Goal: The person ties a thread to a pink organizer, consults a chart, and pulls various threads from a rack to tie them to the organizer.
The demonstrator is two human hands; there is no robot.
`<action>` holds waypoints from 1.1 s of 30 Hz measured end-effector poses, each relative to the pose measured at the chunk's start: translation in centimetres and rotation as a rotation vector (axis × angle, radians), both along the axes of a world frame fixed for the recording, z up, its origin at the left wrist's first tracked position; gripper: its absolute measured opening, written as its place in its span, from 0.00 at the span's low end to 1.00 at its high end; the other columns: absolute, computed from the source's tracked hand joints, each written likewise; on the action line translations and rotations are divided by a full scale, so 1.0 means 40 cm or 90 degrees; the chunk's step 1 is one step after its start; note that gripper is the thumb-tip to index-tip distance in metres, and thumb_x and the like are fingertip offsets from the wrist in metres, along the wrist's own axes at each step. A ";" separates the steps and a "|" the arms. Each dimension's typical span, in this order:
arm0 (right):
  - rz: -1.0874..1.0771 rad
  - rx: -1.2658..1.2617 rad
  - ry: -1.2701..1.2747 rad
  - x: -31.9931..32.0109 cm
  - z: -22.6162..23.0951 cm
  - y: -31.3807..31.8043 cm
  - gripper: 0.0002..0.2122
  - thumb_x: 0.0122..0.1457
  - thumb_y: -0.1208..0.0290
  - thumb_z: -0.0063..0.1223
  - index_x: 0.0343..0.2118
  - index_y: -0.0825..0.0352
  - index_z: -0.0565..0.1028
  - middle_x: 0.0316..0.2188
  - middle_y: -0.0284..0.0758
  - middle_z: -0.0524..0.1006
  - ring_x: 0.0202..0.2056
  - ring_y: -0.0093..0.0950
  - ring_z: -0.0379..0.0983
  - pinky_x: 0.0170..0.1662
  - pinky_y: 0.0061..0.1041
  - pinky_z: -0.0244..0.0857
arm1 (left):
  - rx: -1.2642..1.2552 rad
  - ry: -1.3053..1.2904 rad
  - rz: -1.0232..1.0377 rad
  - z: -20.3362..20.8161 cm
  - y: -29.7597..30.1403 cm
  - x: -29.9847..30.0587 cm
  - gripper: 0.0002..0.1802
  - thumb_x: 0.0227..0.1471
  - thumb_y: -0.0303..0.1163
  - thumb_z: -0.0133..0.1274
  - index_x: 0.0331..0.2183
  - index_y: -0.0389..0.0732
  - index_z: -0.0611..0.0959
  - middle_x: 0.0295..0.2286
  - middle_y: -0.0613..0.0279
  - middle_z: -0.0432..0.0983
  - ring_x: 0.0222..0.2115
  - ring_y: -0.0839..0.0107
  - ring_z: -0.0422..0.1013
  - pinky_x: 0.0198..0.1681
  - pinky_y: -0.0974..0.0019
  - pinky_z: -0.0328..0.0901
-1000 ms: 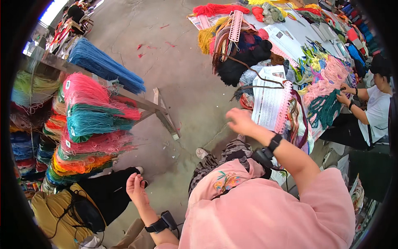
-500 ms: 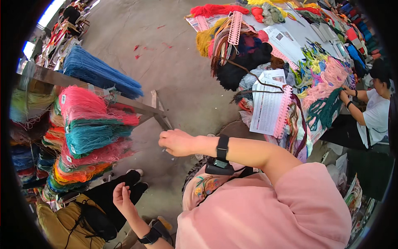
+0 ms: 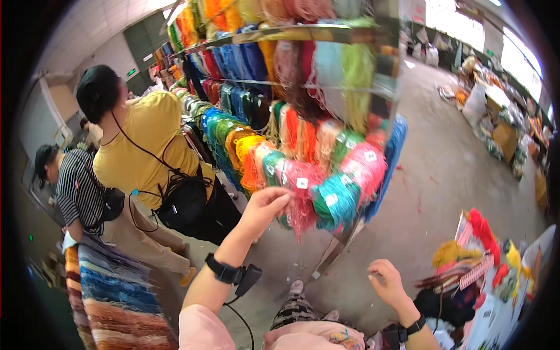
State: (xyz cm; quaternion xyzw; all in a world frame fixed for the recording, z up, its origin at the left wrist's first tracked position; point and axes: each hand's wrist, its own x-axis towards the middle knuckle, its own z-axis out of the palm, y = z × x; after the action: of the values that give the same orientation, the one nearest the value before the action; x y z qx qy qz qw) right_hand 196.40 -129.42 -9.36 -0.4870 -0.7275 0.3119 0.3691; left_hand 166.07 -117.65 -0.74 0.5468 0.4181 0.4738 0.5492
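My left hand [image 3: 267, 210] is raised at the front of a rack hung with skeins of coloured thread. Its thumb and fingertips come together by the edge of a pinkish-red skein [image 3: 300, 201]; whether any thread is between them I cannot make out. Just right of this skein hangs a teal skein [image 3: 337, 201], with a bright pink skein [image 3: 364, 169] behind it, each with a small white tag. My right hand [image 3: 388, 284] hangs over the floor, fingers loosely bent and apart, holding nothing.
A metal rack leg [image 3: 332, 256] slants down near my feet. On the left, a person in a yellow top [image 3: 140, 140] and one in a striped shirt [image 3: 84, 181] stand beside another skein stack [image 3: 119, 291]. A table with yarn [image 3: 496, 309] is at lower right.
My view has swung left from the yarn table to the thread rack. My left hand has risen to the pinkish-red skein; my right hand now hangs at the lower right.
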 end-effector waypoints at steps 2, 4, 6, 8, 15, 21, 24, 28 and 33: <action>0.025 0.031 -0.021 -0.038 0.095 0.038 0.09 0.38 0.81 0.49 0.27 0.68 0.68 0.30 0.40 0.68 0.34 0.35 0.65 0.36 0.27 0.60 | 0.047 0.017 -0.045 0.046 0.084 -0.025 0.08 0.46 0.28 0.45 0.30 0.35 0.74 0.22 0.68 0.68 0.21 0.82 0.63 0.24 0.80 0.58; 0.037 0.053 -0.043 -0.086 0.208 0.078 0.09 0.38 0.81 0.49 0.26 0.68 0.68 0.31 0.40 0.68 0.34 0.35 0.65 0.36 0.27 0.60 | 0.163 0.213 0.009 0.080 0.185 -0.054 0.08 0.44 0.27 0.47 0.29 0.34 0.75 0.22 0.68 0.70 0.22 0.81 0.65 0.25 0.78 0.60; 0.190 0.125 -0.096 -0.149 0.324 0.135 0.09 0.39 0.80 0.49 0.28 0.68 0.68 0.32 0.40 0.68 0.35 0.36 0.65 0.36 0.28 0.61 | 0.259 0.449 0.074 0.078 0.302 -0.141 0.07 0.39 0.23 0.48 0.27 0.34 0.77 0.22 0.65 0.72 0.22 0.79 0.67 0.27 0.75 0.62; 0.269 0.130 -0.119 -0.225 0.407 0.205 0.09 0.40 0.80 0.48 0.29 0.68 0.68 0.32 0.40 0.68 0.34 0.36 0.65 0.37 0.28 0.61 | 0.261 0.555 0.160 0.062 0.395 -0.219 0.10 0.32 0.21 0.47 0.24 0.36 0.78 0.24 0.53 0.73 0.27 0.65 0.70 0.32 0.69 0.63; 0.362 0.105 -0.166 -0.527 0.420 0.609 0.08 0.46 0.77 0.41 0.30 0.71 0.67 0.28 0.42 0.69 0.33 0.37 0.66 0.36 0.27 0.60 | 0.198 0.417 -0.002 0.040 0.650 -0.302 0.05 0.35 0.21 0.48 0.22 0.33 0.77 0.19 0.59 0.73 0.20 0.77 0.69 0.25 0.75 0.64; 0.066 -0.147 0.000 -0.673 0.208 0.952 0.08 0.48 0.76 0.39 0.30 0.73 0.70 0.24 0.38 0.72 0.28 0.25 0.67 0.34 0.23 0.60 | 0.236 0.439 -0.052 0.022 0.758 -0.311 0.07 0.35 0.25 0.50 0.23 0.34 0.77 0.17 0.60 0.73 0.19 0.76 0.69 0.24 0.73 0.64; -0.070 -0.226 0.091 -0.666 0.132 1.043 0.11 0.52 0.77 0.35 0.36 0.71 0.69 0.31 0.33 0.71 0.34 0.22 0.66 0.36 0.19 0.59 | 0.342 0.479 -0.125 -0.007 0.812 -0.279 0.08 0.33 0.27 0.51 0.24 0.37 0.78 0.19 0.56 0.73 0.22 0.69 0.71 0.26 0.71 0.64; -0.176 -0.074 0.009 -0.642 0.079 1.081 0.11 0.51 0.77 0.37 0.37 0.71 0.68 0.33 0.33 0.70 0.33 0.23 0.67 0.34 0.19 0.59 | 0.370 0.544 -0.083 -0.075 0.884 -0.250 0.07 0.32 0.28 0.49 0.22 0.41 0.79 0.21 0.52 0.72 0.26 0.59 0.69 0.31 0.65 0.64; -0.190 0.121 -0.132 -0.686 0.123 1.030 0.11 0.45 0.81 0.39 0.34 0.73 0.68 0.32 0.40 0.70 0.34 0.32 0.67 0.36 0.24 0.61 | 0.220 0.488 -0.026 -0.108 0.927 -0.265 0.07 0.33 0.29 0.49 0.22 0.43 0.79 0.23 0.54 0.72 0.27 0.59 0.69 0.31 0.64 0.64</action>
State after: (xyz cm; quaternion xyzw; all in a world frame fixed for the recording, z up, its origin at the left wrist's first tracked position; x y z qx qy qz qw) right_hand 168.97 -88.23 -4.45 -0.5815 -0.7077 0.1319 0.3790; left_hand 155.47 -80.56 -5.05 0.7758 0.4959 0.2882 0.2630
